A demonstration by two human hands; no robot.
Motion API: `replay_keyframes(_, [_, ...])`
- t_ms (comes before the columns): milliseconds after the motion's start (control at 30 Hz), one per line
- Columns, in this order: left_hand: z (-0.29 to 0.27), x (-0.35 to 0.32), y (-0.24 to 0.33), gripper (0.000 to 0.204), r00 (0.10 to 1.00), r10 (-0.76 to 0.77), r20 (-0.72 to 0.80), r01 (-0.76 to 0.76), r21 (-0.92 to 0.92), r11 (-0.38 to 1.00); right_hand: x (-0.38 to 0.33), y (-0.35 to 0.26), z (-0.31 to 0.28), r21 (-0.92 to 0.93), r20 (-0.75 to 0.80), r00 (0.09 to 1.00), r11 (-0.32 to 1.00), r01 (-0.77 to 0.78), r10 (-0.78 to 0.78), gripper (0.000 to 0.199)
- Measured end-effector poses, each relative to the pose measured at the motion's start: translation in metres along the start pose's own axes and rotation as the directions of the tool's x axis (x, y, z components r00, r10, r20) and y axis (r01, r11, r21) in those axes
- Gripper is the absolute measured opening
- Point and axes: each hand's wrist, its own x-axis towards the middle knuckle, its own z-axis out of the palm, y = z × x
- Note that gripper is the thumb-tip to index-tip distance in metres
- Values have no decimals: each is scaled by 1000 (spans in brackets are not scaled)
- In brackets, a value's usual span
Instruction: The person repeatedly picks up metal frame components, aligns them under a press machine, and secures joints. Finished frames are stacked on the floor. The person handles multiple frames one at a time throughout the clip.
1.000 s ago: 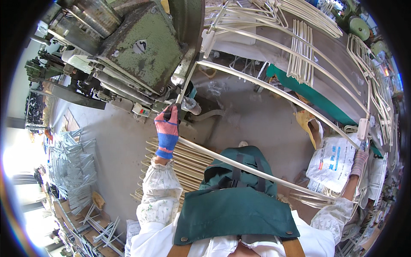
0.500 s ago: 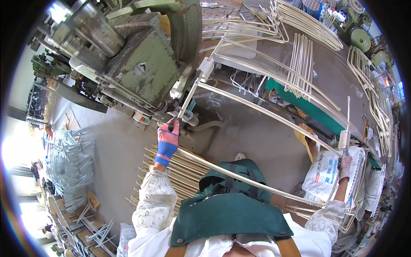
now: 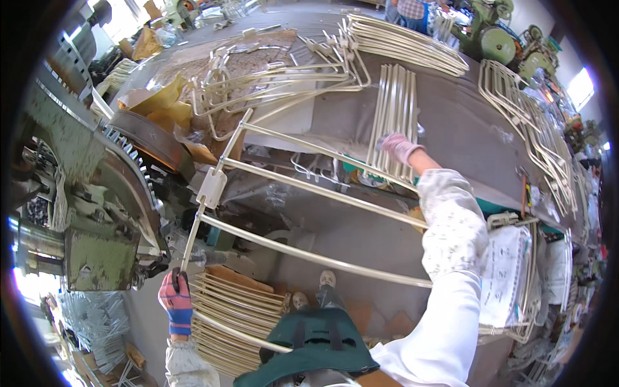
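A long frame of cream-coloured metal tubes point(image 3: 303, 193) is held across the middle of the scene, between the big green machine point(image 3: 97, 213) on the left and the grey table point(image 3: 464, 129) on the right; its near left corner is gripped by the left hand point(image 3: 175, 300), which is closed around the thin end bar in a red and blue glove. The right hand point(image 3: 398, 146), in a pink glove, is stretched far out to the bundle of straight tubes point(image 3: 394, 119) lying on the table; it rests on the near end of this bundle, but whether the fingers are closed on a tube cannot be told from this view. Below the frame, a stack of bent tubes point(image 3: 232, 309) lies on the floor near the feet; more bent frames point(image 3: 412, 42) are piled at the far side of the table.

For the step to be done well, the frame should probably be kept level by the left hand, so that it does not swing into the gear wheel point(image 3: 138, 174) of the machine; one tube only should be separated from the bundle, and lifted clear of the others before it is drawn near.
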Motion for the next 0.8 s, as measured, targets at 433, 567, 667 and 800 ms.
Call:
replay_keyframes(433, [-24, -27, 12, 21, 975, 222, 30, -202, 542, 815, 76, -30, -80, -62, -636, 723, 952, 299, -269, 7])
replay_keyframes(567, [5, -19, 71, 24, 975, 196, -101, -184, 118, 976, 22, -88, -246, -29, -735, 601, 900, 434, -313, 15])
replay_keyframes(667, [37, -18, 157, 53, 926, -180, 332, 377, -784, 494, -34, -172, -339, 13, -741, 542, 798, 602, -397, 16])
replay_keyframes(800, [35, -29, 195, 41, 916, -240, 321, 322, -946, -33, -76, -243, -380, -60, -540, 657, 803, 593, -526, 18])
